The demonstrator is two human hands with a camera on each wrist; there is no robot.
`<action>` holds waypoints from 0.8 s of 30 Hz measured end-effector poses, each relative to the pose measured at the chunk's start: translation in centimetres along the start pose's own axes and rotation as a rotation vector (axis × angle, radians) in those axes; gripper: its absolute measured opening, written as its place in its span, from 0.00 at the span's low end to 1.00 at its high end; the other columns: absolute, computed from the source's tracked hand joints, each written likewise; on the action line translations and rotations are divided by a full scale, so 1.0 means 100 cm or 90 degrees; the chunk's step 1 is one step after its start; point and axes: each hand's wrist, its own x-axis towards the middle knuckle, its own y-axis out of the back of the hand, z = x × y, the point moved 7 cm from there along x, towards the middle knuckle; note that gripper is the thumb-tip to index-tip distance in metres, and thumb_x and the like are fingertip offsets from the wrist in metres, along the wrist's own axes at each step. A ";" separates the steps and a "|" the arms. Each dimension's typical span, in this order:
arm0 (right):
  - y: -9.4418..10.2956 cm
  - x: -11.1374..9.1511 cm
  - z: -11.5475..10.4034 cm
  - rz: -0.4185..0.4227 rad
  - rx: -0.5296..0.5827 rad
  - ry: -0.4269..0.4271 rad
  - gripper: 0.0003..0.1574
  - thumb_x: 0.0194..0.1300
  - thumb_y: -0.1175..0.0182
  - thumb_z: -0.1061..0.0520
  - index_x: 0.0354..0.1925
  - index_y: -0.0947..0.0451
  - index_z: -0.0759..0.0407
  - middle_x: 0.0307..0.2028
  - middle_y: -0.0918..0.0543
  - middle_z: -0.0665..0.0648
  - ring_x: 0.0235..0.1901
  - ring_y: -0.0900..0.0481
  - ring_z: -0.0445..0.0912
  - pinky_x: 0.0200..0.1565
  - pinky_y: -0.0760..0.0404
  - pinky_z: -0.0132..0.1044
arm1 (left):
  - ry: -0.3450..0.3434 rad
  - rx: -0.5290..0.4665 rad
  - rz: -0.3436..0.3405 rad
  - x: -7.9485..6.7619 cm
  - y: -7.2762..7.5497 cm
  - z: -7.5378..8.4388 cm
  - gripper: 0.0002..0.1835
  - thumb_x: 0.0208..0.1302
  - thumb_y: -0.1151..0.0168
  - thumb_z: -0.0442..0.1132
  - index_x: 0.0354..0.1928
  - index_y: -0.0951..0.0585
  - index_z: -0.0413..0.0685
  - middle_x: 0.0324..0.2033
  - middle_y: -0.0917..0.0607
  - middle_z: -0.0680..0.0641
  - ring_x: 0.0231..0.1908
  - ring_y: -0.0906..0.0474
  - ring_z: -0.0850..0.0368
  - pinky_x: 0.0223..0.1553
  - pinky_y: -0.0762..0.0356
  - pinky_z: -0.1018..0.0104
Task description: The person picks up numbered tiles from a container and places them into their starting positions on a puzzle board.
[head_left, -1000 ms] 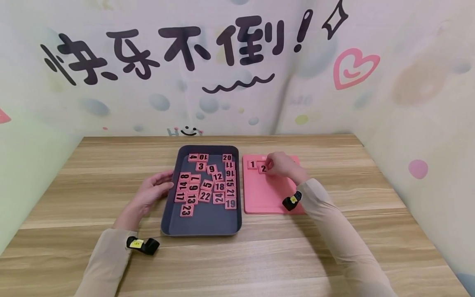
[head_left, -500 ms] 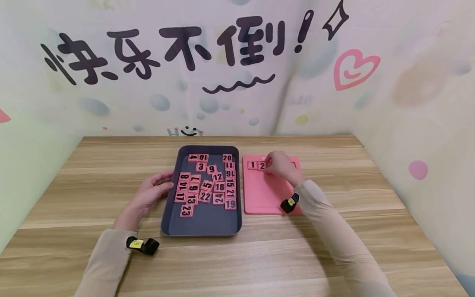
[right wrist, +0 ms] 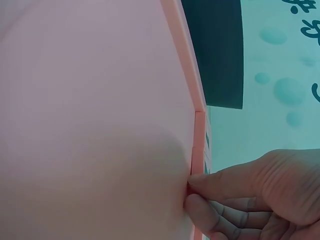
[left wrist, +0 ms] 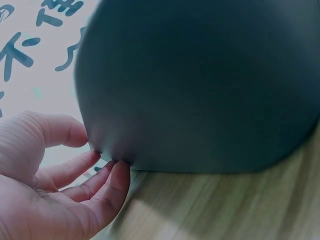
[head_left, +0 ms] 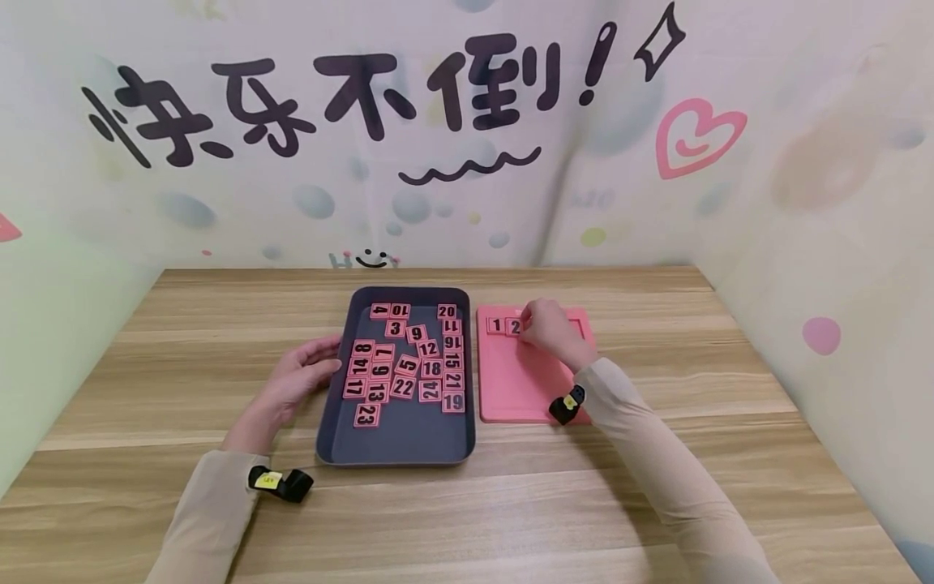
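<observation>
A dark grey tray [head_left: 394, 442] holds loose pink number tiles, among them tile 3 [head_left: 395, 328] and tile 23 [head_left: 366, 415]. My left hand [head_left: 301, 373] touches the tray's left side, its fingers loosely bent and fingertips against the outer wall in the left wrist view. On the right lies a pink square board [head_left: 514, 381] with a raised rim. Tile 1 [head_left: 495, 325] sits at the board's upper left. Beside it to the right is tile 2 [head_left: 514, 327], its right edge between the thumb and index finger of my right hand [head_left: 552, 328]. The fingers partly cover that tile.
The tray and board stand side by side on a wooden table [head_left: 467, 527], a narrow gap between them. Behind the table rises a printed wall cloth [head_left: 292, 211]. My right forearm crosses the board's lower right corner.
Tile 2 has moved slightly up and left, from tilted below tile 1's row to level beside tile 1. My right wrist has shifted a little left. The left hand stays at the tray.
</observation>
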 end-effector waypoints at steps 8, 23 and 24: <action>0.000 -0.003 -0.004 -0.003 -0.022 0.012 0.14 0.54 0.35 0.67 0.41 0.18 0.70 0.39 0.17 0.65 0.33 0.23 0.49 0.34 0.23 0.37 | 0.004 0.002 0.002 0.001 0.000 -0.002 0.29 0.66 0.49 0.29 0.68 0.42 0.32 0.63 0.36 0.30 0.49 0.28 0.63 0.45 0.27 0.76; 0.005 -0.006 -0.009 0.039 -0.036 0.042 0.07 0.52 0.41 0.71 0.28 0.16 0.66 0.26 0.17 0.58 0.21 0.33 0.43 0.22 0.36 0.30 | -0.004 -0.021 -0.002 0.000 -0.001 0.000 0.29 0.65 0.50 0.28 0.67 0.42 0.30 0.63 0.37 0.29 0.46 0.27 0.68 0.45 0.26 0.76; 0.005 -0.006 -0.008 0.042 -0.036 0.041 0.06 0.52 0.40 0.70 0.27 0.16 0.65 0.26 0.17 0.58 0.21 0.33 0.43 0.22 0.36 0.30 | -0.004 -0.021 -0.002 0.000 -0.001 0.000 0.29 0.65 0.50 0.28 0.67 0.42 0.30 0.63 0.37 0.29 0.46 0.27 0.68 0.45 0.26 0.76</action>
